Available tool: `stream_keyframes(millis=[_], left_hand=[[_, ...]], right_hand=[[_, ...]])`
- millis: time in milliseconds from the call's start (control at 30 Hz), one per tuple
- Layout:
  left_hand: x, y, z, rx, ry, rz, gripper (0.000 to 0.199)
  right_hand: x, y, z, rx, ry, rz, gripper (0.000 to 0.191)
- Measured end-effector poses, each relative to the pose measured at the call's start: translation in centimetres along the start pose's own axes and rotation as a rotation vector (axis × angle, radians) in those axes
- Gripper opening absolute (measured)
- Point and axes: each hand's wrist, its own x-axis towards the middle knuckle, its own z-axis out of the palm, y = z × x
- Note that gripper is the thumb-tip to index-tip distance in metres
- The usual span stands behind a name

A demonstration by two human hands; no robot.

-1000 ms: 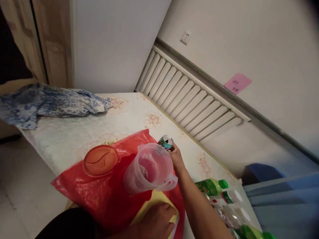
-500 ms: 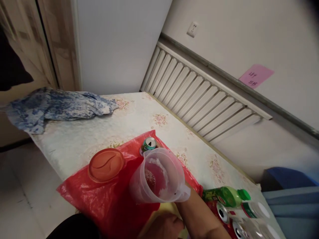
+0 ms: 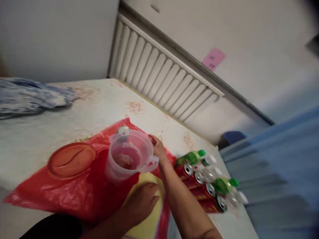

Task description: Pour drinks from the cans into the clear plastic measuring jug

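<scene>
A translucent pitcher (image 3: 113, 166) with a little reddish, bubbly liquid stands upright on a red plastic bag (image 3: 72, 196). Just right of its handle, my right hand (image 3: 157, 147) has its fingers apart and holds nothing visible. Behind the pitcher's rim is a small can (image 3: 123, 129), mostly hidden. My left hand (image 3: 144, 199) rests on a yellow flat item (image 3: 152, 217) below the pitcher. Its fingers are curled in, and anything inside them is hidden. An orange-red round lid (image 3: 71, 160) lies on the bag, left of the pitcher.
Red cans (image 3: 196, 192) and clear and green bottles (image 3: 190, 157) lie grouped at the right of the flowered tabletop (image 3: 104, 106). A blue-white cloth (image 3: 32, 98) lies at the left. Behind are a radiator (image 3: 159, 66) and a blue curtain (image 3: 279, 172).
The view has swung right, showing more cans and bottles. My right hand has come out from behind the pitcher to its right side. My left hand shows more fully.
</scene>
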Motion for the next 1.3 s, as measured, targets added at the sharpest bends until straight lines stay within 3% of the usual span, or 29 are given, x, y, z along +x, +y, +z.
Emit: stream_keyframes(millis=[100, 267, 367, 467, 567, 700, 967, 1300], left_hand=[[0.7, -0.7, 0.4, 0.004, 0.021, 0.047, 0.033], [1.7, -2.0, 1.2, -0.019, 0.097, 0.086, 0.035], [2.0, -2.6, 1.5, -0.031, 0.129, 0.082, 0.036], [2.2, -2.9, 1.6, -0.031, 0.127, 0.079, 0.036], [2.3, -3.0, 1.5, -0.031, 0.108, 0.082, 0.038], [2.5, -3.1, 1.5, -0.021, 0.097, 0.076, 0.04], [2.5, -2.5, 1.0, 0.001, 0.053, 0.037, 0.04], [2.6, -2.5, 1.2, 0.012, 0.064, 0.053, 0.037]], right_hand=[[-5.8, -0.1, -4.3, 0.09, 0.096, 0.09, 0.049], [-18.8, 1.8, -10.2, -0.003, 0.366, 0.123, 0.037], [-25.1, 4.2, -14.5, -0.129, 0.646, 0.148, 0.03], [-28.8, 6.2, -19.1, -0.35, 1.031, 0.163, 0.029], [-29.7, 7.5, -22.8, -0.393, 1.191, 0.175, 0.039], [-28.3, 8.7, -25.2, -0.382, 1.193, 0.169, 0.057], [-26.3, 10.6, -25.9, -0.329, 1.118, 0.168, 0.055], [-27.0, 10.2, -25.7, -0.338, 1.107, 0.241, 0.06]])
